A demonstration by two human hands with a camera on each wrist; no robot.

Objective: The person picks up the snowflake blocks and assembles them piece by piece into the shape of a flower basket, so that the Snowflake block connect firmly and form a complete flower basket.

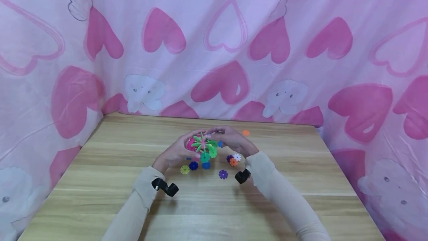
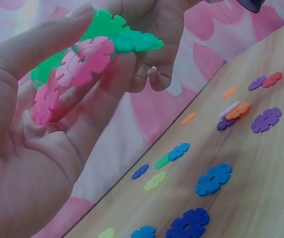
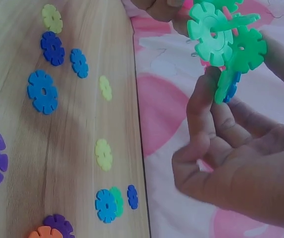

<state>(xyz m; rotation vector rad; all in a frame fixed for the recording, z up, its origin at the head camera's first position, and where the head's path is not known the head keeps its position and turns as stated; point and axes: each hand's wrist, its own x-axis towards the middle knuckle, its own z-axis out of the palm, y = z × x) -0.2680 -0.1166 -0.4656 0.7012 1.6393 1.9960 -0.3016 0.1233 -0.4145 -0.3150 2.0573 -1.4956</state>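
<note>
Both hands are raised above the table around a cluster of interlocked snowflake discs (image 1: 202, 143), green and pink. My left hand (image 1: 176, 152) grips its left side; the left wrist view shows pink discs (image 2: 85, 62) between the thumb and fingers. On the far right side, my right hand (image 1: 231, 139) holds the cluster with its fingers. Seen from the right wrist, several green discs (image 3: 210, 33) slot together at angles. A blue disc (image 3: 234, 88) sits behind a green one, close to the right fingers; whether it is joined on cannot be told.
Loose snowflake discs lie on the wooden table (image 1: 200, 211): a yellow disc (image 1: 185, 170), a dark blue disc (image 1: 193, 165), a purple disc (image 1: 223, 174) and a small group with an orange disc (image 1: 233, 162). A pink heart-patterned curtain (image 1: 220, 29) stands behind the table.
</note>
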